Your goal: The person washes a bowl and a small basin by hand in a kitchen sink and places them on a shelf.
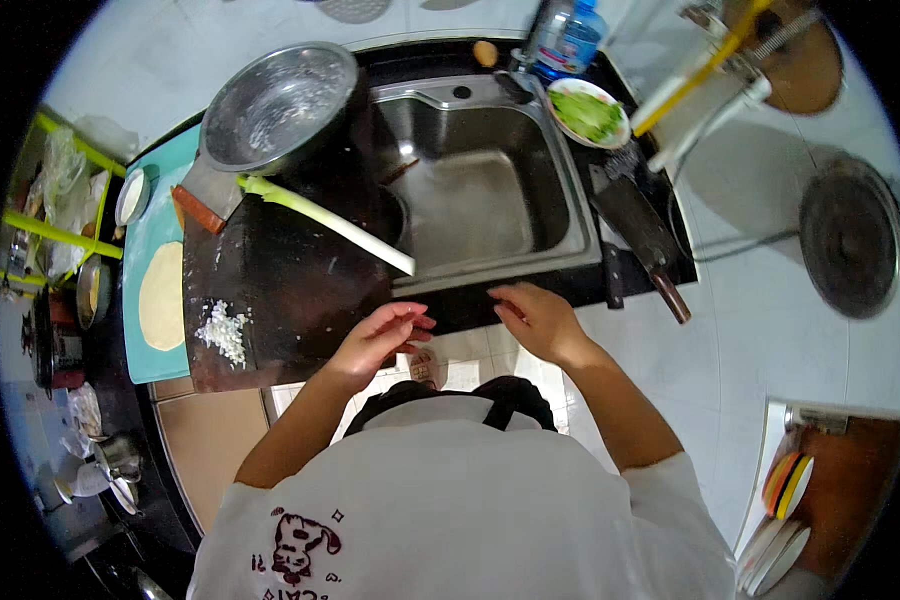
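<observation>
My left hand (384,339) hovers by the right end of the dark wooden cutting board (307,307), fingers loosely bent and holding nothing. Before the sink's front rim is my right hand (536,319), also bare, its thumb apart from the fingers. A leek stalk (337,225) lies slantwise on the board, its white end reaching over the sink's edge. Chopped white pieces (225,332) form a small heap at the board's near left. Behind them rests a cleaver with a wooden handle (199,210), its blade partly under a steel bowl (281,109) with white residue inside.
The steel sink (585,225) sits beyond my hands. Right of it are a plate of green leaves (589,114) and another cleaver (637,221) with its handle past the counter edge. A flat dough round (163,296) lies on a turquoise mat (146,365) at left.
</observation>
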The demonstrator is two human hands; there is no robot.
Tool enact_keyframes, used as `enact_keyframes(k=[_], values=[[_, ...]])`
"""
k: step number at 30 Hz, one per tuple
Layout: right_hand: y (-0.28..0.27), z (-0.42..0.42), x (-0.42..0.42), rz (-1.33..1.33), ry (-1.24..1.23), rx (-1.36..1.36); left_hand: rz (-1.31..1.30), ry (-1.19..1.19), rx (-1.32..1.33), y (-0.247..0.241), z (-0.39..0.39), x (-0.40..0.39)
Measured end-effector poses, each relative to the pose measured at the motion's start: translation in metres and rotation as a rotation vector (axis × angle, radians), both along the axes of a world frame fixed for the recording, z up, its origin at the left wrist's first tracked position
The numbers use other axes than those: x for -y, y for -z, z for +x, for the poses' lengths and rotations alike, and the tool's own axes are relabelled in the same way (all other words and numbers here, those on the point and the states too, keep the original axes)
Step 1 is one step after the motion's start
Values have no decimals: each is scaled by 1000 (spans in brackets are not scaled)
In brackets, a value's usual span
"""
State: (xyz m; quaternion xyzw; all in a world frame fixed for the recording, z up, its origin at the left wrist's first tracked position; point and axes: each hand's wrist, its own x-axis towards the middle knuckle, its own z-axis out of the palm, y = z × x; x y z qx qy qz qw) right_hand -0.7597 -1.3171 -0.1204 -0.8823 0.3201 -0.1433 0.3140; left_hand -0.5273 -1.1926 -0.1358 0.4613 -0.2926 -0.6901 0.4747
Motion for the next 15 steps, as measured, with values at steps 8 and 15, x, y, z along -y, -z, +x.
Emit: enact_keyframes(k=[8,15], values=[[102,160,127,1,-151,-341,-16,-241,-240,-1,42,-25],[231,303,218,-310,-363,-777,-2,-544,-217,6,25,-42]])
